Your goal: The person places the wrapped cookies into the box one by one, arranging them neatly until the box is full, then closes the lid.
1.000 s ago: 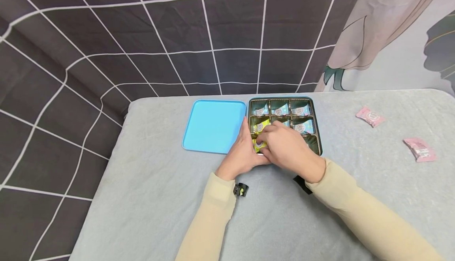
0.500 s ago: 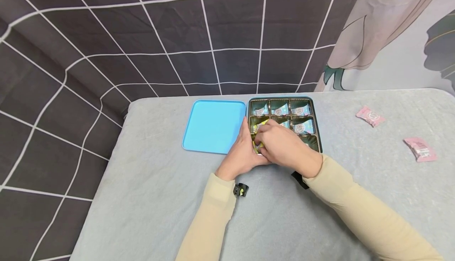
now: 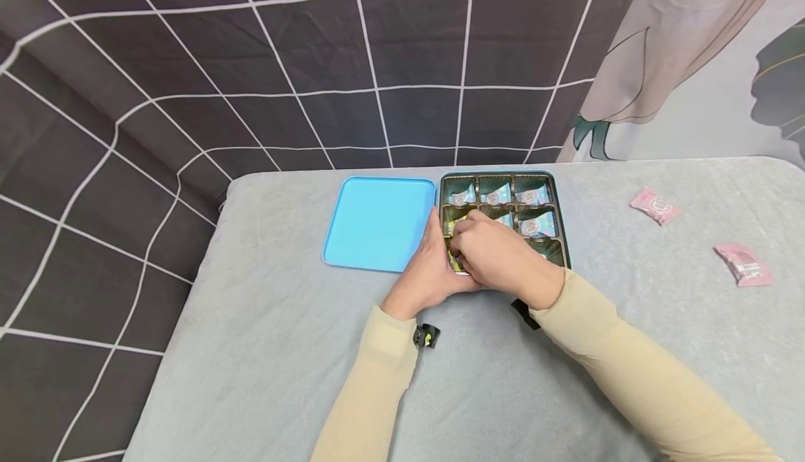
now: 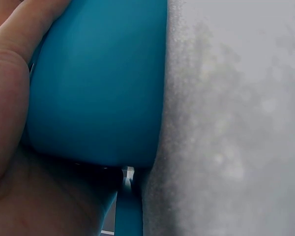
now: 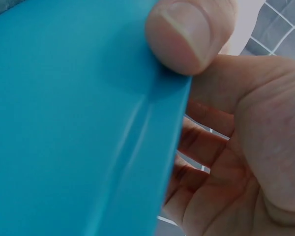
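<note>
A blue box (image 3: 560,221) with a dark compartment insert stands at the back of the table. My left hand (image 3: 430,277) grips its front left corner, fingers along the left side and thumb on the front wall. In the left wrist view, that hand lies against the blue wall (image 4: 98,88). My right hand (image 3: 497,252) reaches into the front left compartment, fingers curled at a yellow wrapped candy (image 3: 454,263) that they mostly hide. Another yellow candy (image 3: 453,225) sits in the compartment behind. Several blue wrapped candies (image 3: 533,195) fill the back row and part of the middle row.
Left of the box lies a light blue lid (image 3: 380,224), close beside it. Two pink wrapped candies, one farther back (image 3: 655,206) and one nearer (image 3: 742,265), lie on the grey cloth (image 3: 251,350) to the right. A dark checked curtain (image 3: 415,49) hangs behind the table.
My right hand has shifted slightly left and back and now covers more of the front yellow candy and of the one behind it. The left hand stays put.
</note>
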`<state>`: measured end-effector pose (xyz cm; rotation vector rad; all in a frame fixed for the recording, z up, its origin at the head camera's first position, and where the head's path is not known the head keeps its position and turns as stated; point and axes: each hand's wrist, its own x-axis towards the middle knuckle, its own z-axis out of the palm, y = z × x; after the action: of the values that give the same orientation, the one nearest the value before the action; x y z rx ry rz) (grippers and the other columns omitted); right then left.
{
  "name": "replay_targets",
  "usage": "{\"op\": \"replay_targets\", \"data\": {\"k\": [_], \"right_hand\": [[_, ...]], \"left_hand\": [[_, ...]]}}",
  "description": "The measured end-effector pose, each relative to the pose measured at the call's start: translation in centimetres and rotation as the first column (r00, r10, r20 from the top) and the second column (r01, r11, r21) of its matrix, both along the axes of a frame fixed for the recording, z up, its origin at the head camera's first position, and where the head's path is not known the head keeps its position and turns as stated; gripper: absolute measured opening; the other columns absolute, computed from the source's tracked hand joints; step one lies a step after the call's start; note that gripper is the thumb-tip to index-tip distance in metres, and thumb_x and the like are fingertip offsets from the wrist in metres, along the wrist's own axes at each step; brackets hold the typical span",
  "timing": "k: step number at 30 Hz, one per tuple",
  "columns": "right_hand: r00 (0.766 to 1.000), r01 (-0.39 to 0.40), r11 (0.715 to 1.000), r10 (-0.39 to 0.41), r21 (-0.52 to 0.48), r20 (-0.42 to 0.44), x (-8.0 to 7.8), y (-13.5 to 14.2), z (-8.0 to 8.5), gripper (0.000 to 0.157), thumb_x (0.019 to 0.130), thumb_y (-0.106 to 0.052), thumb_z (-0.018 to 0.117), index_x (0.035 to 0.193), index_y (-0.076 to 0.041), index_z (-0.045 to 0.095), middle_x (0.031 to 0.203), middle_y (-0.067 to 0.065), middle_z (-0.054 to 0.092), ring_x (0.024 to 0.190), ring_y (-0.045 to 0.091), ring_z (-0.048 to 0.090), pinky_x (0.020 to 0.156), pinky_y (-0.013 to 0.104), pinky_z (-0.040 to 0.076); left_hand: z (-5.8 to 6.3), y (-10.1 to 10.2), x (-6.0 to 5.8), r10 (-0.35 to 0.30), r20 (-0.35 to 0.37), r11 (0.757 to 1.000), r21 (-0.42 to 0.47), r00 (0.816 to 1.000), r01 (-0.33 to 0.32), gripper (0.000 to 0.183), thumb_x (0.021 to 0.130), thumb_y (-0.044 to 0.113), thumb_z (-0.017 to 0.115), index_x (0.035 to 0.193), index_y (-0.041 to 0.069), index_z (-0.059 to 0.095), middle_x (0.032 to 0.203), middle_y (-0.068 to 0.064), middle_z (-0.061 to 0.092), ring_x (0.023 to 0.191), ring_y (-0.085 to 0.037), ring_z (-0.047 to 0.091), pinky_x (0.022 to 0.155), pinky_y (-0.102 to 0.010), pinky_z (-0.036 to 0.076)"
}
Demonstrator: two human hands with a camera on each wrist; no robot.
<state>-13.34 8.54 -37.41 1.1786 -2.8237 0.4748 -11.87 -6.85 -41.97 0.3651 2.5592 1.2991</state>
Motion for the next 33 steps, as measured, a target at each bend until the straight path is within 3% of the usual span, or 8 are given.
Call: {"op": "replay_targets", "data": {"k": [10, 16, 23, 28, 33], "right_hand": [[0.999, -0.030, 0.999, 0.030, 0.013, 0.038, -0.04, 0.44, 0.53, 0.031, 0.081, 0.014, 0.055, 0.079, -0.007, 0.077, 0.082, 0.000, 0.066, 0.084, 0.022, 0.062, 0.073, 0.036, 0.055], [1.000, 0.003, 1.000, -0.003, 0.008, 0.009, 0.12, 0.41, 0.24, 0.029, 0.083, 0.015, 0.056, 0.081, -0.007, 0.075, 0.082, 0.002, 0.064, 0.084, 0.022, 0.060, 0.068, 0.035, 0.053], [0.999, 0.030, 0.999, -0.030, 0.014, -0.020, 0.26, 0.50, 0.12, 0.022, 0.087, 0.013, 0.059, 0.088, -0.003, 0.074, 0.090, 0.008, 0.067, 0.093, 0.025, 0.061, 0.074, 0.037, 0.054], [0.999, 0.030, 1.000, -0.030, -0.005, -0.035, 0.44, 0.66, 0.05, 0.021, 0.089, 0.009, 0.060, 0.083, -0.006, 0.073, 0.084, 0.005, 0.063, 0.087, 0.024, 0.059, 0.071, 0.036, 0.052], [0.998, 0.035, 0.998, -0.038, -0.046, -0.051, 0.74, 0.83, 0.14, 0.021, 0.093, 0.003, 0.060, 0.084, -0.009, 0.074, 0.090, 0.005, 0.066, 0.090, 0.024, 0.058, 0.076, 0.036, 0.051]], "left_hand": [[-0.08, 0.05, 0.02, 0.005, 0.015, 1.000, -0.005, 1.000, -0.005, 0.138, 0.075, 0.040, 0.089, 0.158, 0.003, -0.015, 0.168, -0.014, -0.010, 0.153, -0.018, 0.002, 0.120, -0.039, 0.023], [0.06, 0.07, 0.01, 0.006, 0.030, 1.000, -0.011, 1.000, -0.005, 0.138, 0.075, 0.042, 0.088, 0.159, 0.004, -0.015, 0.167, -0.014, -0.011, 0.153, -0.019, 0.001, 0.120, -0.039, 0.023], [0.12, 0.19, -0.02, 0.002, 0.029, 1.000, -0.015, 1.000, -0.001, 0.137, 0.076, 0.043, 0.088, 0.159, 0.004, -0.014, 0.167, -0.014, -0.012, 0.153, -0.019, 0.000, 0.120, -0.039, 0.023], [0.12, 0.22, -0.04, 0.005, 0.035, 1.000, -0.024, 0.999, -0.004, 0.138, 0.075, 0.043, 0.088, 0.159, 0.005, -0.015, 0.167, -0.014, -0.012, 0.153, -0.020, 0.002, 0.120, -0.039, 0.024], [0.16, 0.19, 0.01, 0.007, 0.034, 1.000, -0.020, 0.999, -0.006, 0.137, 0.076, 0.041, 0.088, 0.158, 0.002, -0.014, 0.167, -0.015, -0.012, 0.153, -0.021, 0.003, 0.120, -0.039, 0.024]]}}
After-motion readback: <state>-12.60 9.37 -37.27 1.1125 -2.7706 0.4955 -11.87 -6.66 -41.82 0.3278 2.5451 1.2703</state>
